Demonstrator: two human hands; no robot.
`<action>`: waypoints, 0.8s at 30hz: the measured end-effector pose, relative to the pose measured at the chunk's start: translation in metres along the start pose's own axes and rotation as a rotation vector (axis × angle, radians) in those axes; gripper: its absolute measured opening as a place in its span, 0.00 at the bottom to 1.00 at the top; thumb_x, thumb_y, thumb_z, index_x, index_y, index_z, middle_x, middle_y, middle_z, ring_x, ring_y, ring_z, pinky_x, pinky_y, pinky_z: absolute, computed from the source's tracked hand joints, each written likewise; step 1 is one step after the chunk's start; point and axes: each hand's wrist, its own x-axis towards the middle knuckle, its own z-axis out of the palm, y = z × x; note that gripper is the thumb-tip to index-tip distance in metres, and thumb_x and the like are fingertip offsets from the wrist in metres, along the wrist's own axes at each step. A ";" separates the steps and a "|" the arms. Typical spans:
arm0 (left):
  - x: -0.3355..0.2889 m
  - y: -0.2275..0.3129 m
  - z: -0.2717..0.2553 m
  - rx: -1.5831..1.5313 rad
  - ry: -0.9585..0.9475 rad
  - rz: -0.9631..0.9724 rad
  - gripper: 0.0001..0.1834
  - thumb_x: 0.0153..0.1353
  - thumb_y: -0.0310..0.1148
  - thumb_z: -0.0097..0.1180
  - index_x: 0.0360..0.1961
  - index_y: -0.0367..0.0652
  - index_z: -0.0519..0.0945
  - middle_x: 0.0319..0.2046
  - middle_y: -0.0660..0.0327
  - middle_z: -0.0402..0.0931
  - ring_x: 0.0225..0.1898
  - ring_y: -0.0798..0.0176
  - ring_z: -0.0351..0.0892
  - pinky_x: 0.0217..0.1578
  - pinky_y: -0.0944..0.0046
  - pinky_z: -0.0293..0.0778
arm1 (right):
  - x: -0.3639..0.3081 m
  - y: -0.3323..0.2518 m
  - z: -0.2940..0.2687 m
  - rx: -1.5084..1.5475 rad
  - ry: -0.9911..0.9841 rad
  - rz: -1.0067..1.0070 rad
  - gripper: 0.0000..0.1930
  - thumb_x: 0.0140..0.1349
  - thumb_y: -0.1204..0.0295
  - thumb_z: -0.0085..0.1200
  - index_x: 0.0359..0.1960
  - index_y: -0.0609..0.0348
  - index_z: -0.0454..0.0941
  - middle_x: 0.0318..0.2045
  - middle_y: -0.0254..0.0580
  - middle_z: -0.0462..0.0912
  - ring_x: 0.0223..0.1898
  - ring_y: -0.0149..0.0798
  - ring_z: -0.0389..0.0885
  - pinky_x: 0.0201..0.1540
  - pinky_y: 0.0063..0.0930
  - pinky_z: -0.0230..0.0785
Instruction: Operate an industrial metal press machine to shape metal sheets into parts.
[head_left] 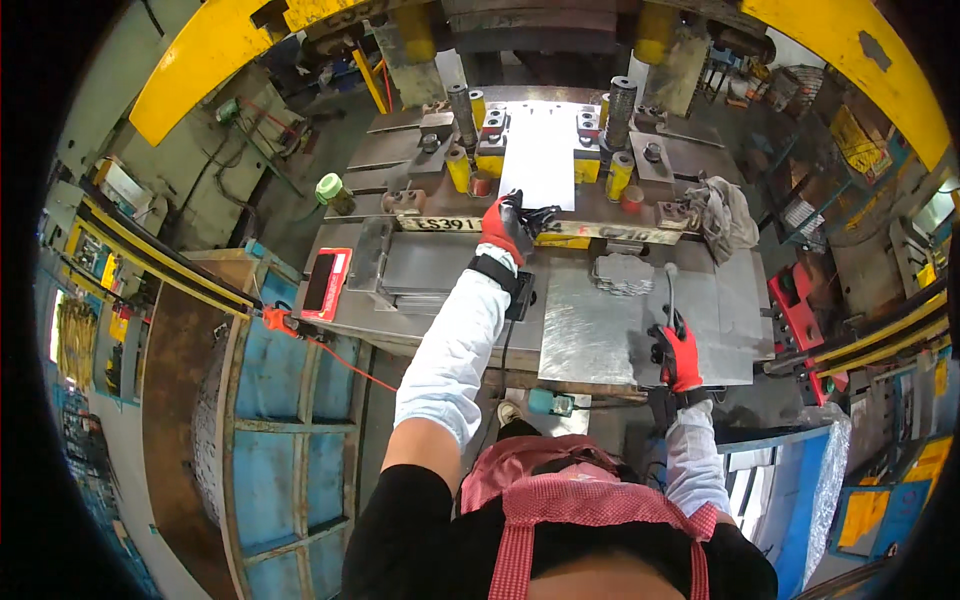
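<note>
A bright, flat metal sheet (540,150) lies between the guide posts of a press die. My left hand (513,228), in a red and black glove, is at its near left corner, with the fingers closed on the near edge; glare and the dark fingertips blur the exact contact. My right hand (680,352), gloved alike, is closed around a thin rod with a pale round tip (671,271). That rod points away from me above a wide metal plate (600,325). Left of my left forearm sits a stack of grey sheets (430,265).
Guide posts (621,115) flank the die. A grey rag (725,215) lies at its right, near a pile of small flat metal pieces (624,273). At left are a red-framed dark panel (325,285) and a green-capped bottle (334,192). Yellow-black bars (165,255) run along both sides.
</note>
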 end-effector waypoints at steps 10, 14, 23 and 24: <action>0.001 0.001 -0.002 0.071 -0.014 -0.014 0.18 0.62 0.31 0.36 0.50 0.30 0.64 0.41 0.46 0.72 0.39 0.47 0.76 0.43 0.54 0.76 | 0.008 0.056 -0.045 0.415 -0.070 0.112 0.16 0.57 0.75 0.49 0.47 0.52 0.64 0.21 0.41 0.72 0.16 0.32 0.68 0.17 0.30 0.65; -0.003 0.000 -0.002 0.041 -0.045 0.023 0.17 0.61 0.30 0.37 0.48 0.30 0.64 0.40 0.47 0.73 0.36 0.47 0.77 0.41 0.56 0.77 | -0.003 0.038 -0.029 0.442 -0.043 0.106 0.20 0.57 0.76 0.47 0.51 0.49 0.60 0.17 0.38 0.66 0.14 0.29 0.62 0.15 0.23 0.56; 0.007 0.001 -0.006 -0.032 -0.015 -0.034 0.16 0.60 0.32 0.41 0.45 0.29 0.65 0.37 0.42 0.73 0.34 0.42 0.77 0.35 0.51 0.78 | 0.001 0.038 -0.033 0.434 -0.026 0.146 0.15 0.57 0.77 0.48 0.46 0.50 0.64 0.19 0.38 0.68 0.14 0.28 0.62 0.16 0.23 0.57; 0.006 0.000 -0.004 -0.034 -0.022 -0.035 0.16 0.60 0.32 0.41 0.45 0.30 0.65 0.37 0.42 0.73 0.34 0.42 0.77 0.35 0.51 0.78 | 0.004 0.044 -0.038 0.451 -0.063 0.139 0.15 0.57 0.76 0.48 0.45 0.51 0.64 0.19 0.39 0.69 0.15 0.30 0.64 0.17 0.26 0.60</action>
